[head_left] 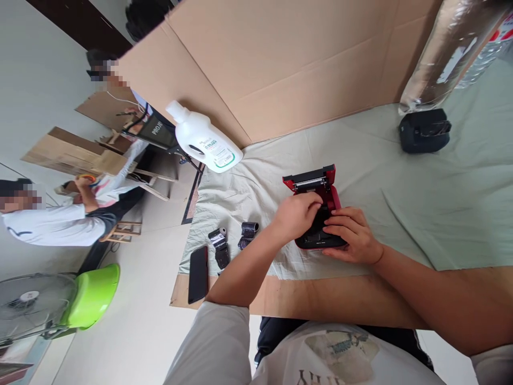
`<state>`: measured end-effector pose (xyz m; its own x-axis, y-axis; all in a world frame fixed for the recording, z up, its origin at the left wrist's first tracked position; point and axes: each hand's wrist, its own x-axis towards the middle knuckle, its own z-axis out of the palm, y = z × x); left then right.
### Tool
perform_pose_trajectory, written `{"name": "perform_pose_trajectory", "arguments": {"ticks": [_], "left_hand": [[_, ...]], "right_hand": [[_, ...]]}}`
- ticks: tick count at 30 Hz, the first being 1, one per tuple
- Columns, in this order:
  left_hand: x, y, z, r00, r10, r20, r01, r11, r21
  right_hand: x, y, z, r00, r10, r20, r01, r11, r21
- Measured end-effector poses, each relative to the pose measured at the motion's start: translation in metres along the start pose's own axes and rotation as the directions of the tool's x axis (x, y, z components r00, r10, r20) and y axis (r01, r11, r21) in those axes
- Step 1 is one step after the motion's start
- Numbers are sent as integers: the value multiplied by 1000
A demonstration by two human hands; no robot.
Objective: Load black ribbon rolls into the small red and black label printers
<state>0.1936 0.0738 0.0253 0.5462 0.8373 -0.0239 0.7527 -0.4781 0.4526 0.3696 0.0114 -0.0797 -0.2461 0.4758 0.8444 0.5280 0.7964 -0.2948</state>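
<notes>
Pale green cloth (420, 214) covers the worktable before a brown cardboard wall (280, 64). On it lies a small red-and-black printer (320, 184), lid open. The left hand (296, 214) curls its fingers into the open compartment; the right hand (352, 232) steadies the body with fingers pressed together. Two black rolls (234, 238) lie nearby.

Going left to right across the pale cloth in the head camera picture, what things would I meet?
Black phone → two small black rolls → left hand → red and black device with its lid up → right hand → black pouch.
</notes>
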Motion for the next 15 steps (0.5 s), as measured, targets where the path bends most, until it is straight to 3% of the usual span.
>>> {"name": "perform_pose_trajectory", "arguments": {"ticks": [2,4,5,7,10,15], "left_hand": [[-8,-7,-6,973,5,-232,-19,998,-57],[-10,-16,-7,895,6,-446,-8,1000,-3],[-9,-21,-6,866,23,-500,-3,999,41],[-7,-30,-1,868,72,-492,-27,995,99],[-11,-37,11,883,129,-451,-116,992,55],[-40,-38,35,779,251,-574,-307,952,-2]], "right_hand": [[0,-1,0,1000,-19,-17,19,1000,-12],[0,-3,0,999,-42,-30,41,999,-29],[1,-4,-1,998,-52,-36,51,998,-40],[1,-6,-1,996,-69,-48,66,996,-58],[1,-9,-2,994,-78,-72,72,994,-77],[-2,-11,-3,995,-42,-90,30,992,-122]]}}
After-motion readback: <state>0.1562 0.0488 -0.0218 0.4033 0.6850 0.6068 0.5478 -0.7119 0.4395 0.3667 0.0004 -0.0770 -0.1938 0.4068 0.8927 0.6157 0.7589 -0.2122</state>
